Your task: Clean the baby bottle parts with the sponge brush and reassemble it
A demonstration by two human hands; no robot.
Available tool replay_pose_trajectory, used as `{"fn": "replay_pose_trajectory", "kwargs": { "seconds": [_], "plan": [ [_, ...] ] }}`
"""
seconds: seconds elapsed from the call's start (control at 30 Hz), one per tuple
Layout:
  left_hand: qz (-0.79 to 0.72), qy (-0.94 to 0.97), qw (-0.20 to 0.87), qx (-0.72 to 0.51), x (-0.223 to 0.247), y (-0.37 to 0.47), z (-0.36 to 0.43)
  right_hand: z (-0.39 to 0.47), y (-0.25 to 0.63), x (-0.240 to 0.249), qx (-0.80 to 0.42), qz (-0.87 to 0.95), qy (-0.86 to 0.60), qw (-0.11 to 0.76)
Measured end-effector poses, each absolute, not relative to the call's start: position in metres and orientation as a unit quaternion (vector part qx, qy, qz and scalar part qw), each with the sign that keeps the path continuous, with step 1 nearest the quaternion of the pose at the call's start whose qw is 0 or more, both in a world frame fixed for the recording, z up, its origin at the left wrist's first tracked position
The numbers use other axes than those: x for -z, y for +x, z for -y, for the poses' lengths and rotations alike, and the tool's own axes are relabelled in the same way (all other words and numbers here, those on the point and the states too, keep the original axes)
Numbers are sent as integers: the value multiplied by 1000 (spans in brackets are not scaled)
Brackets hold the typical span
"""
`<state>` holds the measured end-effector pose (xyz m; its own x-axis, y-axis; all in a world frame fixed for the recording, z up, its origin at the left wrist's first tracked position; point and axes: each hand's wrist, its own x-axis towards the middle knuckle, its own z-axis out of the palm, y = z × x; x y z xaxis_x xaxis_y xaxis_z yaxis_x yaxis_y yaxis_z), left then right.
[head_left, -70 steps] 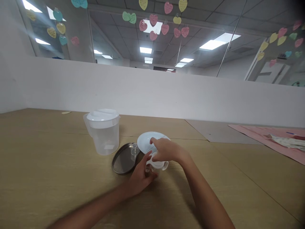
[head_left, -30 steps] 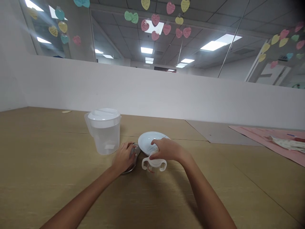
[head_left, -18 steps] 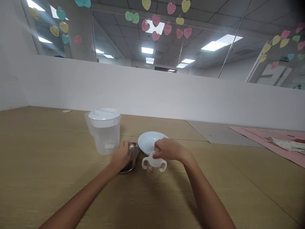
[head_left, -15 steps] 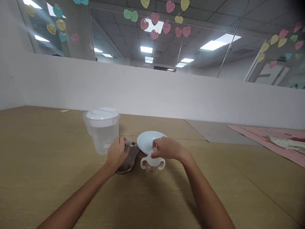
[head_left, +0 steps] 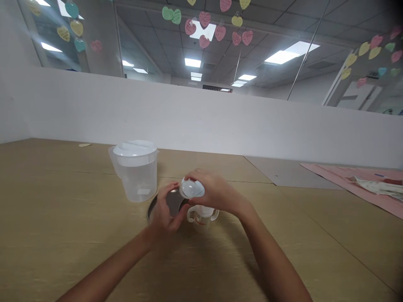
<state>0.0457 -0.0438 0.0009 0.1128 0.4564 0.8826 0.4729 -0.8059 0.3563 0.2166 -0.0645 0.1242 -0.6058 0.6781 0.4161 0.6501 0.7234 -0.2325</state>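
My right hand point(head_left: 212, 191) pinches what looks like a clear dome cap point(head_left: 188, 189) between fingers and thumb. On the cap's left, my left hand point(head_left: 165, 212) is open in a C shape, its fingers and thumb apart. Just below my right hand stands a clear baby bottle point(head_left: 201, 220) with two white side handles and red print; its top is partly hidden. Under and behind my left hand lies a metal kidney dish point(head_left: 174, 202). The white bowl point(head_left: 199, 189) behind my right hand is mostly covered.
A lidded clear plastic pitcher point(head_left: 138, 176) stands left of the hands. At the far right, a pink cloth point(head_left: 327, 174) carries white cloth-like items point(head_left: 374, 186). A white wall point(head_left: 201, 121) runs along the back of the wooden table point(head_left: 94, 235).
The clear cap has gone from my left hand to my right. My right hand has left the bottle's top and moved left; my left hand has moved right and opened.
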Motion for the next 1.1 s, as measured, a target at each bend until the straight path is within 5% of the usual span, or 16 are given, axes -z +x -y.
{"fn": "replay_pose_trajectory", "kwargs": {
  "seconds": [0.23, 0.4, 0.63, 1.1],
  "plan": [
    [346, -810, -260, 394, 20, 69, 63, 65, 259, -135, -131, 854, -464, 193],
    [353, -798, -295, 390, 18, 68, 58, 52, 253, -124, -179, 870, -456, 60],
    [358, -800, -275, 396, 21, 69, 58, 50, 237, -116, -118, 859, -498, 3],
    [343, -808, -277, 390, 26, 66, 56, 45, 261, -124, -219, 853, -469, 68]
  ]
}}
